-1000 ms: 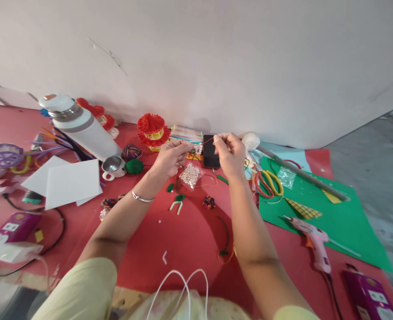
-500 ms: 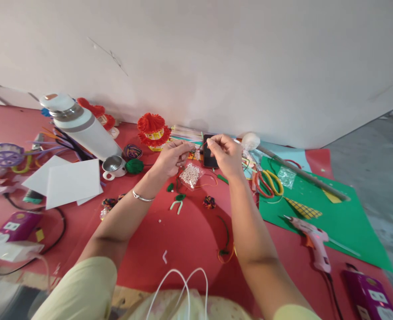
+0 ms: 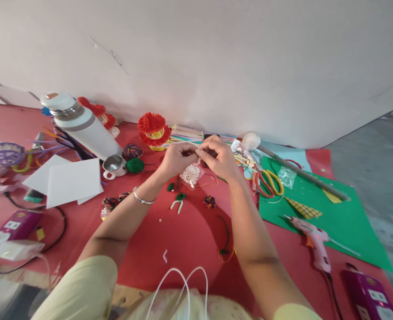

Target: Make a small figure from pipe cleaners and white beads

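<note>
My left hand (image 3: 179,158) and my right hand (image 3: 217,155) meet fingertip to fingertip above the red table (image 3: 183,240). Both are closed in a pinch; what lies between the fingers is too small to make out. Just below them is a clear packet of white beads (image 3: 191,174), partly covered by my left hand. A dark phone (image 3: 211,137) lies behind my right hand, mostly hidden. Nearer to me are a green yarn piece (image 3: 180,197), a pale bent strip (image 3: 176,207) and a multicoloured pompom (image 3: 209,202).
At the left stand a white bottle (image 3: 86,129) and a metal-lined cup (image 3: 114,166), with white cards (image 3: 73,183) beside them. Scissors (image 3: 272,182), a green sheet (image 3: 343,222) and a pink glue gun (image 3: 313,240) lie at the right. A wall rises behind.
My hands have come together from a small gap, and their fingertips now meet. My right hand has moved left and covers more of the phone.
</note>
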